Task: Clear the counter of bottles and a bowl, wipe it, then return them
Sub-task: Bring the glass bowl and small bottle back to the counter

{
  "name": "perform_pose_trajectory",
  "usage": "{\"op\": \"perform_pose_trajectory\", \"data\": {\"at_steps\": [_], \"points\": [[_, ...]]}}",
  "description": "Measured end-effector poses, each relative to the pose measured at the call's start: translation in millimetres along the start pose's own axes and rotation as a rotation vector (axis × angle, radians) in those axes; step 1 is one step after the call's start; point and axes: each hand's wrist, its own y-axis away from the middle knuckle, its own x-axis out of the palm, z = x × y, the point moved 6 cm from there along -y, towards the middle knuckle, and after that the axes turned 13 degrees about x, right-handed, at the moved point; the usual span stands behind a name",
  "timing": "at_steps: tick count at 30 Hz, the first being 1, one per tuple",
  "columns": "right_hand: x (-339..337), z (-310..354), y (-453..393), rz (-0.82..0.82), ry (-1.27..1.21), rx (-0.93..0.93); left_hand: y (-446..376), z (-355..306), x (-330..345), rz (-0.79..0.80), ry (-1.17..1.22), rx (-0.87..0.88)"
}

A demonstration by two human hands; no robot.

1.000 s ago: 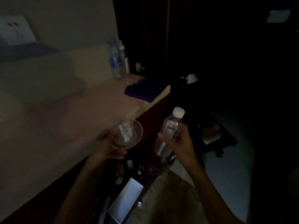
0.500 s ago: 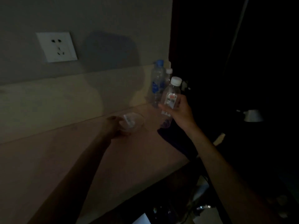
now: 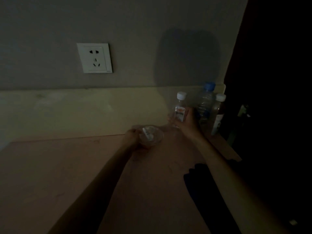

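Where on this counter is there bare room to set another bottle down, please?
The counter lies bare left of the clear bowl, below the wall socket. It is crowded at the far right corner: three bottles, the right hand gripping the small one, and the dark cloth nearer.

Two bare forearms reach in from the lower edge. The left hand (image 3: 130, 137) and the right hand (image 3: 189, 123) wear no gloves, rings or watch that the dim light shows. No sleeve shows on either arm; both are bare below the wrists.
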Motion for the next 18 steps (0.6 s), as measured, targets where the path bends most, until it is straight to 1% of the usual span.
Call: {"op": "perform_pose_trajectory", "data": {"at_steps": [3,9,11,15,18], "points": [[6,-11,-11,0.005,-0.006,0.006,-2,2,5,-0.007,0.014,-0.023],[9,-18,-14,-0.023,-0.062,-0.007,0,-2,15,0.046,0.013,-0.056],[10,-18,-12,-0.027,-0.058,-0.002,-3,4,14,0.061,0.022,-0.047],[11,-22,-9,-0.057,-0.044,0.017,-11,15,11,0.127,-0.053,-0.007],[11,-25,-4,-0.047,-0.016,0.060,-4,7,13,0.174,-0.050,0.027]]}}
